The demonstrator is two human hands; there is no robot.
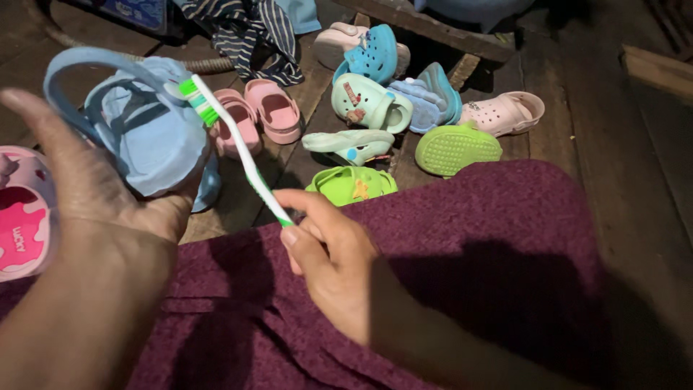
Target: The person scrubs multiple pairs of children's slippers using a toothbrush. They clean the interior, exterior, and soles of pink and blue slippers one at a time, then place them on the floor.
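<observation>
The right hand [328, 256] pinches the lower end of a white and green toothbrush [238, 148] between thumb and forefinger, the other fingers curled in beneath. From those fingertips the toothbrush runs up and to the left on a long slanting axis, its green and white bristle head pointing away from the person and resting against the edge of a light blue clog [148, 133]. The left hand [86, 188] holds that clog from below and behind, the palm and thumb base against its sole side while the forefinger stretches out wide and blurred to the left; how the remaining fingers close on it cannot be told. The clog's heel strap arches up and left above the left fingers. Just left of the left wrist sits a pink clog [22, 217] with a darker pink inside. Under both forearms spreads a dark purple cloth [469, 253]. Beyond the right fingertips, on the dark wooden floor [577, 166], lie loose small clogs: a pale pink pair [260, 115] just past the bristles, a lime green one [351, 184] nearest the thumb, a mint one [368, 101], blue ones [375, 54], a lime sole turned up [456, 149] and a light pink one [505, 112]. A striped garment [249, 32] lies farther off.
</observation>
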